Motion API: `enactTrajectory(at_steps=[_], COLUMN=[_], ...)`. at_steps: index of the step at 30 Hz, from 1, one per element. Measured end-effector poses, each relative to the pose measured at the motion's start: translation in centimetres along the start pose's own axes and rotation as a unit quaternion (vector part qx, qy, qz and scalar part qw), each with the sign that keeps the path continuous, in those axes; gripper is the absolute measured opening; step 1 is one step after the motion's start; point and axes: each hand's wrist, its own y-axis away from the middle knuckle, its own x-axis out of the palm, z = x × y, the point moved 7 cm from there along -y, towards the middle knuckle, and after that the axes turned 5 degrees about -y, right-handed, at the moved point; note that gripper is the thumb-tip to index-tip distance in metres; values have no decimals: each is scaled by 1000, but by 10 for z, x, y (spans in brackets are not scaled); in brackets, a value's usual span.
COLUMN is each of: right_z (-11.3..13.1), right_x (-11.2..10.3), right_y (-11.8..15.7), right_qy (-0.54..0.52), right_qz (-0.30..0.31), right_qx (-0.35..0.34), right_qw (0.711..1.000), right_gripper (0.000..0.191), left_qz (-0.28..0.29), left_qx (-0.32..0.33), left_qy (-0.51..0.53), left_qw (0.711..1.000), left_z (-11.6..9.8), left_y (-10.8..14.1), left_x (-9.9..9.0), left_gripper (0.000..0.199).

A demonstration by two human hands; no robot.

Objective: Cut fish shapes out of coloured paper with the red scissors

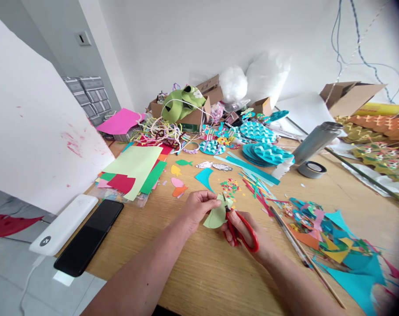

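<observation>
My left hand (pixel 199 208) pinches a light green paper piece (pixel 215 216) by its upper left edge, above the wooden table (pixel 199 281). Red-handled scissors (pixel 242 235) are in my right hand (pixel 244 226), fingers through the handles, with the dark blades at the paper's right side. A curved line shows on the green paper. Just behind my hands lie a blue paper scrap (pixel 204 178) and a scatter of small colored bits (pixel 230 186). Small paper fish shapes, among them a yellow one (pixel 175 170) and an orange one (pixel 179 190), lie to the left.
Colored paper sheets (pixel 130 164), a black phone (pixel 89 237) and a white power bank (pixel 64 224) are at left. A steel bottle (pixel 318 141), its lid (pixel 311 169), a pen (pixel 290 237), a stick and paper scraps (pixel 360 267) lie at right. Boxes and teal egg-tray pieces (pixel 265 153) stand behind.
</observation>
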Motion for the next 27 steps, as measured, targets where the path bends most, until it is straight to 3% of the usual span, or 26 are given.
enactTrajectory(at_steps=[10,27], right_z=[5,12], right_x=[3,7], right_y=[2,1], right_qy=[12,43], right_qz=[16,32], right_qx=[-6,-15], right_qw=[1000,998], right_gripper=[61,66], left_qz=[11,20], left_qx=[-21,9], left_qy=[-2,-36], left_qw=[1000,999], left_z=[2,-2], left_y=[1,1], left_x=[2,5], left_gripper=[28,24])
